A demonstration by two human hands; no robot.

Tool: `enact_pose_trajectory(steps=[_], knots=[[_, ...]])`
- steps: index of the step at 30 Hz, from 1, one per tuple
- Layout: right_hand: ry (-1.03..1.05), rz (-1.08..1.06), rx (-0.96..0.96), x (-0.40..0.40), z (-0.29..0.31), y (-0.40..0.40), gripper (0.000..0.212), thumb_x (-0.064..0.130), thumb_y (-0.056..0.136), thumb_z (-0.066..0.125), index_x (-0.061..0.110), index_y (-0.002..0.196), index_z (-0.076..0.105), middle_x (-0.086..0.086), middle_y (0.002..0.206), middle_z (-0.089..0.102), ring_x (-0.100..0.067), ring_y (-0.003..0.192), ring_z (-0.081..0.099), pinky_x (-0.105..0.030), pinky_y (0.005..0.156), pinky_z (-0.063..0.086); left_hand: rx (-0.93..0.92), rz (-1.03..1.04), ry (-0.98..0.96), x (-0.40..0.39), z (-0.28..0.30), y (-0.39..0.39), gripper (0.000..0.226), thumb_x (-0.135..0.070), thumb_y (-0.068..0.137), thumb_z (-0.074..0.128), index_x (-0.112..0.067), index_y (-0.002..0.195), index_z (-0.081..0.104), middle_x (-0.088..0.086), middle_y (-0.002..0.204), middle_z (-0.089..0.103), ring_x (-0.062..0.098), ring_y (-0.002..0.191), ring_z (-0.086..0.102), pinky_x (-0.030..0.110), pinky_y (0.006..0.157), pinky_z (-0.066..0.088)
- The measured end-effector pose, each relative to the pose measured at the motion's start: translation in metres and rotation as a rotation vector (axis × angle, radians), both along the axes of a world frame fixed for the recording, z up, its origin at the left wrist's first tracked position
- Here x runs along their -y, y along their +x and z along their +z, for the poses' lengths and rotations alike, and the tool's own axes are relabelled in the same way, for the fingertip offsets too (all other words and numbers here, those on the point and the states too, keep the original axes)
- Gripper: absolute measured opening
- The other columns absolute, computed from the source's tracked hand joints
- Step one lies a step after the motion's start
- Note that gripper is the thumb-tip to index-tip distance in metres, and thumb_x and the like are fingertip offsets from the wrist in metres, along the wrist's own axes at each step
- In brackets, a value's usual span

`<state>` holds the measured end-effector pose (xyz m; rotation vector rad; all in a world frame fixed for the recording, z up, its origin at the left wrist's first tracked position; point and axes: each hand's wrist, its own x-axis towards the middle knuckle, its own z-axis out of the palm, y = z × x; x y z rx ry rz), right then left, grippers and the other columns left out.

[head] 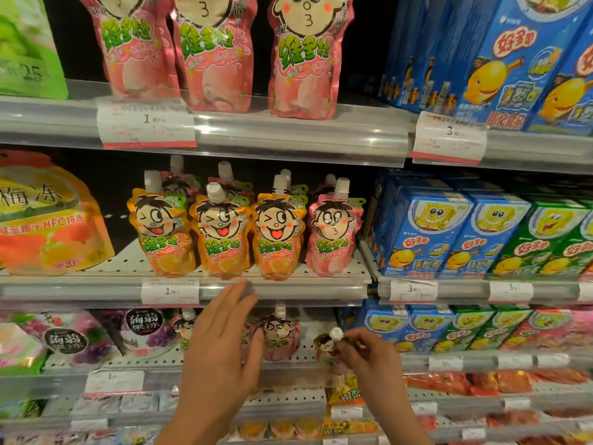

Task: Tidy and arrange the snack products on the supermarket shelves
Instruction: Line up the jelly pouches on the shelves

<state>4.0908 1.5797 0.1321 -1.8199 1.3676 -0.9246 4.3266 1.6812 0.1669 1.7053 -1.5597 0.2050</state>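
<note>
My right hand (pixel 369 354) grips a small spouted jelly pouch (pixel 329 345) by its white cap, in front of the lower shelf. My left hand (pixel 221 342) is raised with fingers spread, in front of that shelf and holding nothing. Behind it stand a pink pouch (pixel 279 335) and another pouch (pixel 185 329), partly hidden. On the middle shelf stand three orange pouches (pixel 218 236) and a pink pouch (pixel 333 236) in a front row, with more behind. Bigger pink pouches (pixel 305 56) line the top shelf.
Blue and green snack boxes (pixel 455 232) fill the shelves on the right. Large jelly bags (pixel 41 220) sit on the left. The clear shelf rails (pixel 288 290) carry price tags. Further packets lie on shelves below.
</note>
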Motion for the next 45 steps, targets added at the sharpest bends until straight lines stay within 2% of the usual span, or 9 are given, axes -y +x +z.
enact_pose_trajectory(steps=[6, 10, 18, 22, 27, 32, 36, 41, 45], knots=[[0.004, -0.032, 0.047, 0.022, -0.019, 0.016, 0.012, 0.023, 0.096, 0.066, 0.031, 0.087, 0.068, 0.012, 0.077, 0.073, -0.006, 0.073, 0.070, -0.041, 0.071, 0.059, 0.226, 0.062, 0.213, 0.004, -0.012, 0.010, 0.077, -0.047, 0.094, 0.039, -0.020, 0.162, 0.014, -0.001, 0.170, 0.006, 0.023, 0.156, 0.007, 0.051, 0.120, 0.016], [0.035, -0.047, 0.059, 0.030, -0.034, 0.030, 0.018, 0.018, 0.098, 0.063, 0.030, 0.085, 0.065, 0.012, 0.074, 0.072, -0.006, 0.070, 0.069, -0.042, 0.071, 0.059, 0.313, 0.078, 0.263, 0.003, -0.013, 0.012, 0.081, -0.049, 0.091, 0.039, -0.019, 0.162, 0.015, 0.004, 0.170, 0.006, 0.027, 0.156, 0.009, 0.053, 0.117, 0.018], [-0.006, -0.049, 0.102, 0.037, -0.041, 0.038, 0.018, 0.021, 0.101, 0.058, 0.025, 0.085, 0.061, 0.011, 0.074, 0.069, -0.008, 0.070, 0.065, -0.018, 0.061, 0.046, 0.351, 0.106, 0.328, 0.004, -0.012, 0.011, 0.095, -0.048, 0.084, 0.055, -0.018, 0.162, 0.011, 0.005, 0.170, 0.002, 0.028, 0.156, 0.004, 0.054, 0.117, 0.018], [0.010, -0.062, 0.093, 0.043, -0.047, 0.037, 0.017, 0.020, 0.101, 0.059, 0.028, 0.086, 0.064, 0.010, 0.073, 0.070, -0.007, 0.070, 0.067, -0.030, 0.067, 0.055, 0.354, 0.105, 0.343, 0.004, -0.012, 0.010, 0.091, -0.051, 0.086, 0.047, -0.019, 0.162, 0.011, 0.005, 0.170, 0.002, 0.029, 0.156, 0.004, 0.054, 0.117, 0.017], [0.003, -0.035, 0.094, 0.045, -0.043, 0.034, 0.014, 0.019, 0.100, 0.059, 0.026, 0.090, 0.064, 0.009, 0.075, 0.071, -0.006, 0.070, 0.068, -0.032, 0.066, 0.055, 0.349, 0.102, 0.347, 0.004, -0.011, 0.009, 0.089, -0.052, 0.087, 0.044, -0.018, 0.162, 0.011, 0.006, 0.170, 0.002, 0.030, 0.156, 0.005, 0.056, 0.117, 0.018], [-0.009, -0.026, 0.029, 0.041, -0.042, 0.027, 0.022, 0.023, 0.097, 0.063, 0.034, 0.117, 0.062, 0.015, 0.085, 0.073, -0.006, 0.078, 0.071, -0.043, 0.074, 0.061, 0.338, 0.109, 0.351, 0.003, -0.010, 0.006, 0.090, -0.052, 0.086, 0.045, -0.019, 0.162, 0.010, 0.005, 0.170, 0.002, 0.029, 0.156, 0.004, 0.055, 0.117, 0.017], [-0.082, -0.053, -0.012, 0.019, -0.032, 0.021, 0.050, 0.022, 0.096, 0.064, 0.030, 0.143, 0.049, 0.011, 0.121, 0.068, 0.001, 0.094, 0.068, -0.023, 0.079, 0.055, 0.332, 0.103, 0.336, 0.003, -0.011, 0.006, 0.091, -0.052, 0.086, 0.046, -0.019, 0.162, 0.010, 0.005, 0.170, 0.002, 0.029, 0.156, 0.004, 0.056, 0.117, 0.018], [-0.414, -0.084, 0.037, -0.024, -0.014, 0.009, 0.064, 0.000, 0.088, 0.067, 0.028, 0.143, 0.048, 0.005, 0.126, 0.063, -0.002, 0.093, 0.069, -0.014, 0.072, 0.055, 0.318, 0.119, 0.339, 0.004, -0.011, 0.004, 0.090, -0.053, 0.086, 0.042, -0.019, 0.162, 0.009, 0.005, 0.170, 0.001, 0.029, 0.156, 0.003, 0.060, 0.118, 0.026], [-0.764, -0.024, -0.128, -0.028, 0.010, 0.011, 0.056, 0.010, 0.087, 0.060, 0.014, 0.142, 0.051, -0.006, 0.149, 0.050, -0.017, 0.137, 0.047, -0.025, 0.110, 0.041, 0.319, 0.119, 0.321, 0.004, -0.009, 0.001, 0.091, -0.052, 0.085, 0.046, -0.017, 0.162, 0.011, 0.006, 0.170, 0.002, 0.031, 0.156, 0.004, 0.062, 0.118, 0.026]])
